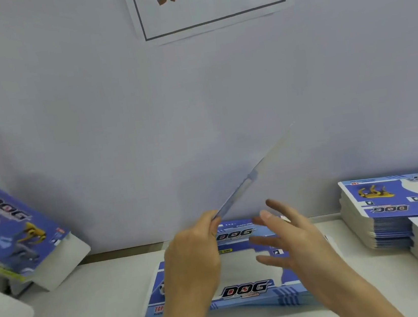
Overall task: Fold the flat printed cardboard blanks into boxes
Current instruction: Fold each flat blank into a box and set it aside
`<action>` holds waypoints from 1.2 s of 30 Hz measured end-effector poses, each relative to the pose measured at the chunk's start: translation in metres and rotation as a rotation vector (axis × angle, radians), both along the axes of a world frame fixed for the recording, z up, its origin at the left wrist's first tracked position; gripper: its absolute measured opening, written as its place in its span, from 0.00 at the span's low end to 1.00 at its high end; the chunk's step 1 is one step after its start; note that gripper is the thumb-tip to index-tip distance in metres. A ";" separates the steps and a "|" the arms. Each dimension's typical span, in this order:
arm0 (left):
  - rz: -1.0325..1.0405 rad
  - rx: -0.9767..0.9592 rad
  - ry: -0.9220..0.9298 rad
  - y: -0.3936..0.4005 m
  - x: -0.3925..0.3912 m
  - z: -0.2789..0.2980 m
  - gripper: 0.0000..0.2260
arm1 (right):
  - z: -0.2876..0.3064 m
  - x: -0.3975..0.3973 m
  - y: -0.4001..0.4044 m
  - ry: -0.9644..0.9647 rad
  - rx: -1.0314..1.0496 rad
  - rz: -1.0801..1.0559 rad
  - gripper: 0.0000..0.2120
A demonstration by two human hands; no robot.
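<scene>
Two bare hands work above a small pile of flat blanks [246, 290] that lies on the white tabletop [94, 306] right in front of the person. The left hand [194, 256] hovers over the pile's left half, and its grip is clamped on the lower end of a single cardboard blank [248, 179], thumb and fingers pinching it. That blank is seen almost edge-on, a thin blurred blue-and-white strip rising from the pinch up and to the right, lifted clear of the pile and crossing in front of the pale wall [91, 120] behind it. The right hand [290, 238] hangs over the pile's right half with its grip apart, fingers spread and straight, holding nothing, just beside the lifted blank's lower end but not touching it.

Well to the right of the pile stands a much taller stack of blanks [385, 217], printed side up, reaching the edge of the view. Well to the left of the pile, a folded box [18, 231] printed with "DOG" leans tilted, its white flap pointing down toward the tabletop. High on the wall above the pile hangs a paper sign [208, 1] with a dark border and brown characters.
</scene>
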State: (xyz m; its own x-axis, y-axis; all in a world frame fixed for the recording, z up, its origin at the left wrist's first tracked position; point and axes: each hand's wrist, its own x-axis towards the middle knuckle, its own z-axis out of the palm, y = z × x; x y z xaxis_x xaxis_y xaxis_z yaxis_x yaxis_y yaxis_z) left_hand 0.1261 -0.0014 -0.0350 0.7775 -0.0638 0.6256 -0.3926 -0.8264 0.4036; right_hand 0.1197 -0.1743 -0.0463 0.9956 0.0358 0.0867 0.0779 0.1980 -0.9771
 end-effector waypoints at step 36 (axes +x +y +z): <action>-0.687 -0.699 0.478 -0.018 -0.024 0.021 0.37 | 0.022 -0.004 -0.021 -0.419 0.057 -0.144 0.15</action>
State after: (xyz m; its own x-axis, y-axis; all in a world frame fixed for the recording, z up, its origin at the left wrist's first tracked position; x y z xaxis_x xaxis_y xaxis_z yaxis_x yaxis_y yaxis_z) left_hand 0.1024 -0.0198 -0.0138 0.8844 -0.3252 0.3349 -0.3602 -0.0191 0.9327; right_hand 0.1158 -0.1951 -0.0243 0.8687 -0.1169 0.4814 0.4954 0.2085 -0.8433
